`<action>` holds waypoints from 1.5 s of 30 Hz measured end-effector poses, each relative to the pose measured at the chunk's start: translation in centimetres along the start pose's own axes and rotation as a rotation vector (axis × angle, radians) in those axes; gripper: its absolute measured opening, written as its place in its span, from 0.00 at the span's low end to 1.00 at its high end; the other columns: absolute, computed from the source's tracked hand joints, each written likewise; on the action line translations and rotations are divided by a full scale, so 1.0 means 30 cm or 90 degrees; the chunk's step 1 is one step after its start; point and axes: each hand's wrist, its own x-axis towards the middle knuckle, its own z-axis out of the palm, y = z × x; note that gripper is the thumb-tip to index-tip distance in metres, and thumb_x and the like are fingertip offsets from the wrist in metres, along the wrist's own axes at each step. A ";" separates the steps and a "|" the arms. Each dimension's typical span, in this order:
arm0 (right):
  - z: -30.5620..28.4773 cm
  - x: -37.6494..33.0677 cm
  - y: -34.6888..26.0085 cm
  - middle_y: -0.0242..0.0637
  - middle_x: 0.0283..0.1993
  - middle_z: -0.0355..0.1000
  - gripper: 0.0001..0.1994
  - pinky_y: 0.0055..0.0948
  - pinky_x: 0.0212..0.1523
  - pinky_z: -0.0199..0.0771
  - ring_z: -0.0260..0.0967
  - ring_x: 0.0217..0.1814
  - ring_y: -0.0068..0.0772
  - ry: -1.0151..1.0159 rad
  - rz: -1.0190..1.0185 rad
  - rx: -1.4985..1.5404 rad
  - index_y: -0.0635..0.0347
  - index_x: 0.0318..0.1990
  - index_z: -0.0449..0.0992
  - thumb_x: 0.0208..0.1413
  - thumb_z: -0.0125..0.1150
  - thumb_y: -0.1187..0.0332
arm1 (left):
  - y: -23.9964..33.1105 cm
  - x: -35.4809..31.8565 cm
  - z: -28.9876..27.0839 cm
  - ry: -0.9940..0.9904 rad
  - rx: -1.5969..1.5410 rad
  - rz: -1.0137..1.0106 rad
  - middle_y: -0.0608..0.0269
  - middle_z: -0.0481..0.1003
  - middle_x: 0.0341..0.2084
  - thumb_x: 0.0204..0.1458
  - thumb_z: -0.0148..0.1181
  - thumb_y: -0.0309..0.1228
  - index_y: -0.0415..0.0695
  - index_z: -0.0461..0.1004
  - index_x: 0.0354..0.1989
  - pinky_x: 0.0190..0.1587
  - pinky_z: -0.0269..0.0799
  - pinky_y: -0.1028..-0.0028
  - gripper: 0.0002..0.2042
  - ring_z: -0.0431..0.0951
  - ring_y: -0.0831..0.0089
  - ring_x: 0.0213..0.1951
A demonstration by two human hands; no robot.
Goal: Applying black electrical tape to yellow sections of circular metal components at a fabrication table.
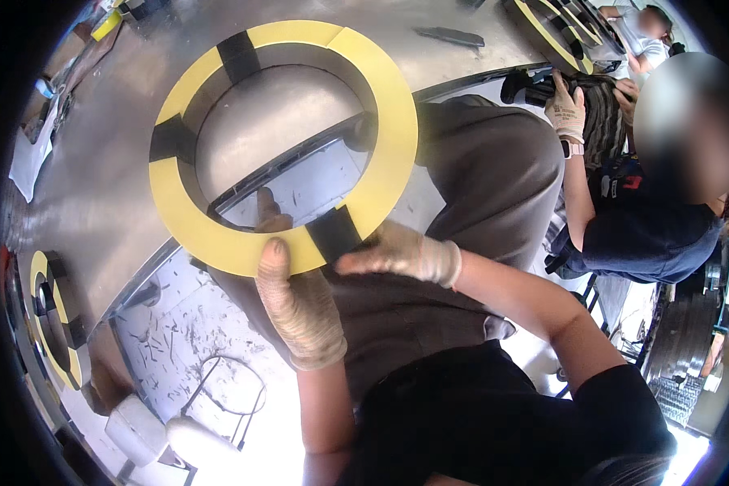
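Observation:
A large yellow-faced ring (395, 134) with a grey inner wall and black tape bands is held tilted in front of me, partly over the metal table. My gloved left hand (300, 304) grips its lower rim. The thumb lies on the yellow face, and a finger shows through the opening. At the lower right is a black tape band (333, 235). Against the outer edge beside that band sits my gloved right hand (401, 253), its fingers drawn together and their tips partly hidden by the ring.
The metal table (97, 194) bears a dark flat strip (451, 36). A similar ring (61, 320) stands at the left, others (551, 36) at the far right. A co-worker with gloved hands (567, 113) sits close on my right; another person is behind. Dark scraps litter the floor (178, 324).

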 end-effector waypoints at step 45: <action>-0.163 0.020 0.015 0.51 0.55 0.76 0.23 0.33 0.50 0.83 0.80 0.50 0.40 0.019 -0.267 0.147 0.68 0.57 0.74 0.62 0.63 0.59 | -0.007 0.047 -0.048 -0.048 -0.076 -0.004 0.54 0.70 0.56 0.54 0.66 0.39 0.40 0.61 0.66 0.61 0.72 0.60 0.33 0.73 0.60 0.56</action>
